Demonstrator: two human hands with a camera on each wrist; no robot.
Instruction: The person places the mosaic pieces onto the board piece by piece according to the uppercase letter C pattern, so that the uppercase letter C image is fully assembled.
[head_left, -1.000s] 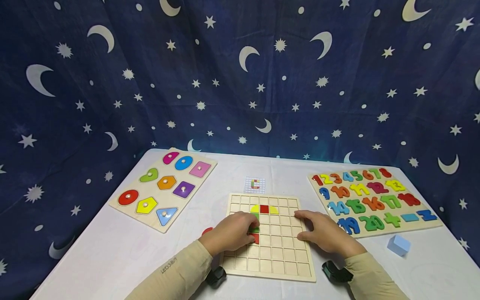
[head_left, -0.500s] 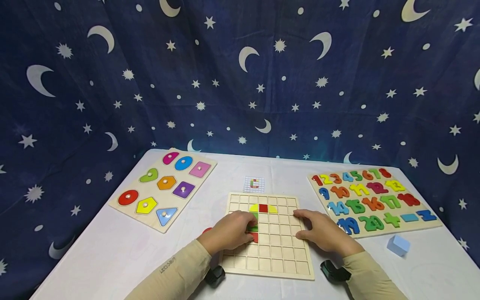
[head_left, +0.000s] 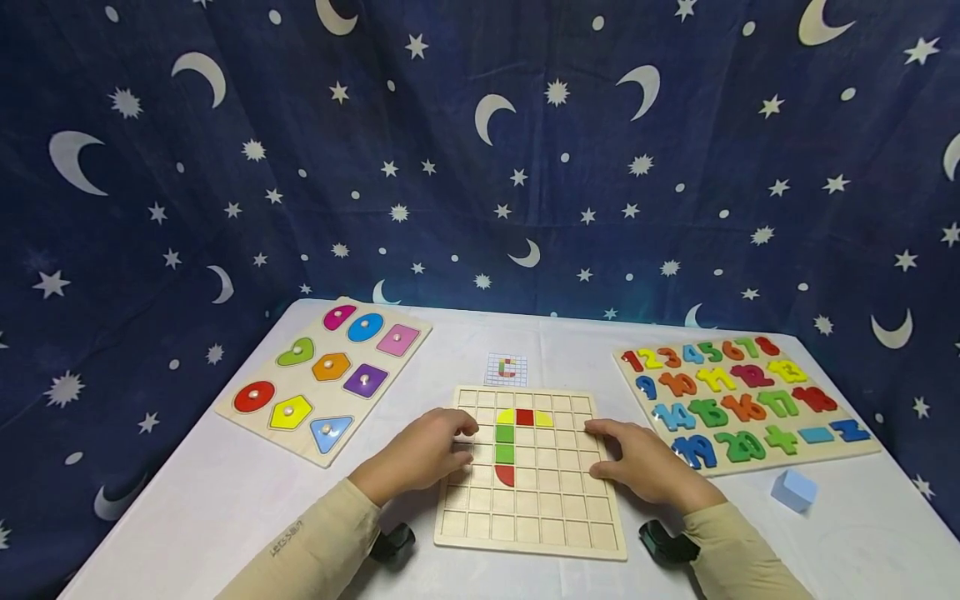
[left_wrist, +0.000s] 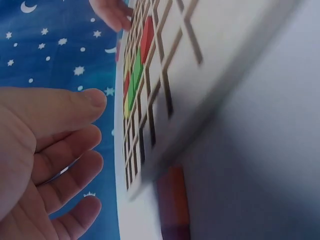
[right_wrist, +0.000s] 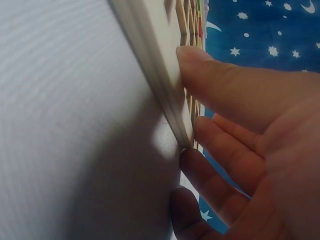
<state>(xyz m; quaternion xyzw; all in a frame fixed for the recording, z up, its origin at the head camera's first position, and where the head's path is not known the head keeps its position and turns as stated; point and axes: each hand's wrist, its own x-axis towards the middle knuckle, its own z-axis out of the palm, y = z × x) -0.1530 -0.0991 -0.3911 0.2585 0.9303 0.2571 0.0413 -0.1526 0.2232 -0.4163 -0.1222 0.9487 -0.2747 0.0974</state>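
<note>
A wooden grid board (head_left: 555, 483) lies between my hands. In its cells sit a red square (head_left: 524, 417) between two yellow rounded-corner pieces (head_left: 544, 419), two green squares (head_left: 505, 444) in a column, and a red rounded-corner piece (head_left: 506, 476) beneath them. My left hand (head_left: 420, 450) hovers at the board's left edge, thumb and fingers apart and holding nothing. My right hand (head_left: 645, 465) rests on the board's right edge; in the right wrist view, its thumb (right_wrist: 200, 65) touches the frame and its other fingers lie loosely along it.
A small pattern card (head_left: 507, 369) lies behind the board. A shape puzzle (head_left: 337, 396) stands left, a number puzzle (head_left: 750, 396) right, a pale blue block (head_left: 794, 491) near it. In the left wrist view, a red-orange item (left_wrist: 173, 200) lies beside the board.
My left hand has withdrawn leftward from the green and red pieces, uncovering that column. My right hand keeps its place at the board's right edge.
</note>
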